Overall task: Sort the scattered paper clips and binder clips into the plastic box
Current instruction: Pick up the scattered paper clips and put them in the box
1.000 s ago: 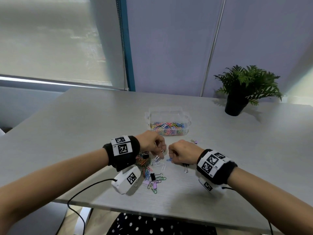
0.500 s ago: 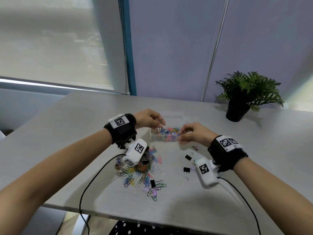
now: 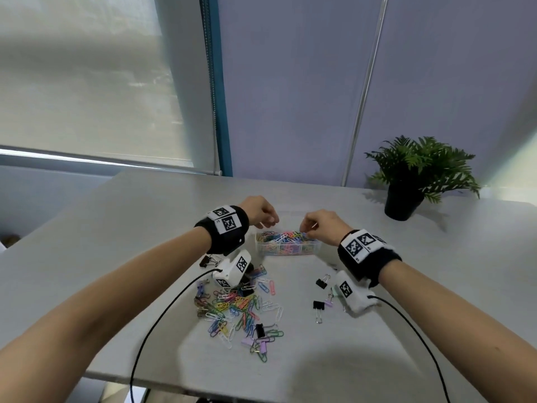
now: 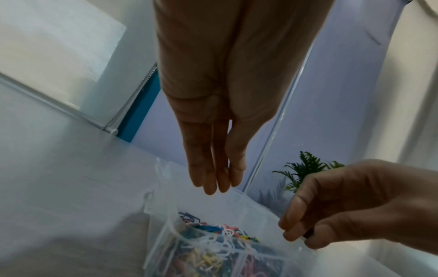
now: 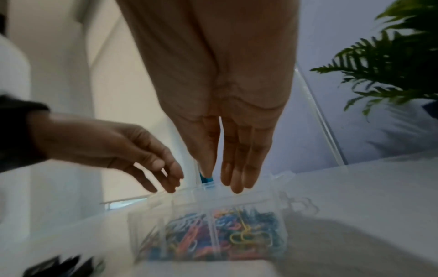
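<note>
Near table (image 3: 87, 257) edge: loose clips (image 3: 238, 306) piled. Beyond, box (image 3: 286, 251) holds coloured clips. Over it, left hand (image 3: 258, 212), fingers straight, released, holding nothing. Right hand (image 3: 322, 225), fingers hanging loose; grip contents cannot be told. Plant (image 3: 418, 175) far right.

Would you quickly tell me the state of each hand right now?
Left hand: open, holding nothing.
Right hand: pinched over the plastic box; contents cannot be told.
</note>
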### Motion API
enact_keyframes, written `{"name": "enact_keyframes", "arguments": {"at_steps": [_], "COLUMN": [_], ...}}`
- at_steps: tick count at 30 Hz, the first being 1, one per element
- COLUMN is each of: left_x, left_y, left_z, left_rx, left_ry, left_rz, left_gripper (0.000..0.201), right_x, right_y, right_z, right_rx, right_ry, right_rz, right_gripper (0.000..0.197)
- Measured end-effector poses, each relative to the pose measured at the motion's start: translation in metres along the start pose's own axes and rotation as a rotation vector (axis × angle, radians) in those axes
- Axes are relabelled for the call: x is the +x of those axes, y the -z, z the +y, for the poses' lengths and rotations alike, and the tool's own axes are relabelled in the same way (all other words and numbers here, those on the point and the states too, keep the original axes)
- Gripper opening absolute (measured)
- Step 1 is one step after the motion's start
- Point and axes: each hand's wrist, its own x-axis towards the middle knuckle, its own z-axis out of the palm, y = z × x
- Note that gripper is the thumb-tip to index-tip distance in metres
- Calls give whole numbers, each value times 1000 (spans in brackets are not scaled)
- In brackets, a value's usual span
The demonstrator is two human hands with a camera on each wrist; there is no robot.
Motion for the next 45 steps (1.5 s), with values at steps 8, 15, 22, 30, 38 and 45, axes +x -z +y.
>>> {"name": "enact_keyframes", "arguments": {"at_steps": [8, 15, 22, 30, 38, 45], "left_x": [-82, -144, -153, -122, -108, -100], "left_y": [-5, -35, -70, -66, -62, -40], "left_z": [3, -12, -10, -6, -7, -23], "left_rx": [306, 474, 738, 619, 461, -121], "left_ry": [-245, -269, -214, -217, -219, -64], "left_rz": [-189, -315, -241, -289, -343, -390], "left_gripper": [21, 15, 40, 20, 15, 12], "right_x": [-75, -106, -93, -88, -88, -88], "right_y": [-29, -59, -69, -57, -55, -40], "right_z": [-51, -68, -61, -38, -26, -18], "right_rx": [-292, -419, -336, -250, -166, 194], "right_ry": [434, 455, 310, 143, 168, 62], "right_rz": [-280, -446, -388, -406, -354, -330], "right_gripper": [18, 51, 31, 20, 24, 21]}}
